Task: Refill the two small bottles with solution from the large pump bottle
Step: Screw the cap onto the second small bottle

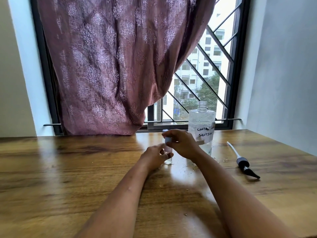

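Small bottle [167, 154] is standing on the worktop [68, 169] before the uncapped large bottle [201, 124]; left hand [155, 156] is gripping its body, right hand [181, 143] its cap [167, 140]. Capping step, probably; twisting needed.

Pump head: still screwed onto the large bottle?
No: the pump head lies on the table, right of the large bottle, whose neck is open.

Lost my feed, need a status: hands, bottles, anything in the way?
Left hand steadies small clear bottle; right hand on its pale cap. Large clear bottle open, black pump lying on wooden table. Nothing in the way.
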Tool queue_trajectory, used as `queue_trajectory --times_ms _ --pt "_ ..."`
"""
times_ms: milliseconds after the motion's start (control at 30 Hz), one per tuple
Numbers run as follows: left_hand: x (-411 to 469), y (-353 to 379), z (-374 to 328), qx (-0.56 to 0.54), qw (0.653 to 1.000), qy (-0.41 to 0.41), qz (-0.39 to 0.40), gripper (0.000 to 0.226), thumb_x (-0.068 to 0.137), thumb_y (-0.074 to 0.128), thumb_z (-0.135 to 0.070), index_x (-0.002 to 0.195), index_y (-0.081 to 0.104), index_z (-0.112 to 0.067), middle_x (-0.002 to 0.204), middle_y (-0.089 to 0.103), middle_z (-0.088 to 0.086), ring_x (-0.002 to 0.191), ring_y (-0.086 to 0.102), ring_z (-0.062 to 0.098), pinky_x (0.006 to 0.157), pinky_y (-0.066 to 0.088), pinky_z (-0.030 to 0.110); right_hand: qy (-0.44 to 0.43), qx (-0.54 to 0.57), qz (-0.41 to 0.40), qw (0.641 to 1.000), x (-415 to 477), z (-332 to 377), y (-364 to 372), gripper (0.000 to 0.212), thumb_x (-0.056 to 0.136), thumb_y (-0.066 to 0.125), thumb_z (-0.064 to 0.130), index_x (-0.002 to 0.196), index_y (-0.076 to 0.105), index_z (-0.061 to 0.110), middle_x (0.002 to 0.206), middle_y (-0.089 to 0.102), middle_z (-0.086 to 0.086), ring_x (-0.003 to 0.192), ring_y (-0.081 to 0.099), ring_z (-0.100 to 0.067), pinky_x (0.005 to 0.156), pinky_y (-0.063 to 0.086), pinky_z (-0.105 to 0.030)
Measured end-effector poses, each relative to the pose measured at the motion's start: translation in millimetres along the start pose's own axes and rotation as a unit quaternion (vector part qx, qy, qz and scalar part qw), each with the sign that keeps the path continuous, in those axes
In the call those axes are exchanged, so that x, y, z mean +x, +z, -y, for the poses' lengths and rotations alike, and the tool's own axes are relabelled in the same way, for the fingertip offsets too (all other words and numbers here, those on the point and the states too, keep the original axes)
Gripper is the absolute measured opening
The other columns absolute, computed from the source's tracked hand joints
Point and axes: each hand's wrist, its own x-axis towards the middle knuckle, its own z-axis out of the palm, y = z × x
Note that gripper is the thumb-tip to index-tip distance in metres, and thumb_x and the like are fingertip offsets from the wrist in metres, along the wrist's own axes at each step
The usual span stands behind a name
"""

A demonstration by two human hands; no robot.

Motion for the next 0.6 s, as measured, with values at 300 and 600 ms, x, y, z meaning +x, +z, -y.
queue_trajectory --times_ms 300,600 --pt "-0.7 -0.6 -3.3 0.031 1.0 -0.004 0.006 0.036 0.086 0.056 -0.046 0.117 0.056 -0.027 0.101 0.056 -0.007 0.104 0.055 0.018 0.094 0.045 0.038 -0.006 0.014 -0.036 0.999 -0.8 -2.3 1.3 0.029 0.071 0.076 0.007 0.099 0.068 0.01 0.087 0.064 0.004 0.064 0.056 0.01 0.059 0.036 0.002" --pt "1.0 1.6 -0.3 0.01 1.0 0.005 0.0 0.033 0.085 0.058 -0.045 0.116 0.057 -0.033 0.098 0.059 -0.008 0.103 0.058 0.017 0.092 0.047 0.039 -0.026 -0.009 -0.038 0.999 -2.8 -6.6 4.4 0.03 0.069 0.077 0.008 0.096 0.066 0.011 0.078 0.06 0.005 0.059 0.047 0.007 0.056 0.036 -0.003"
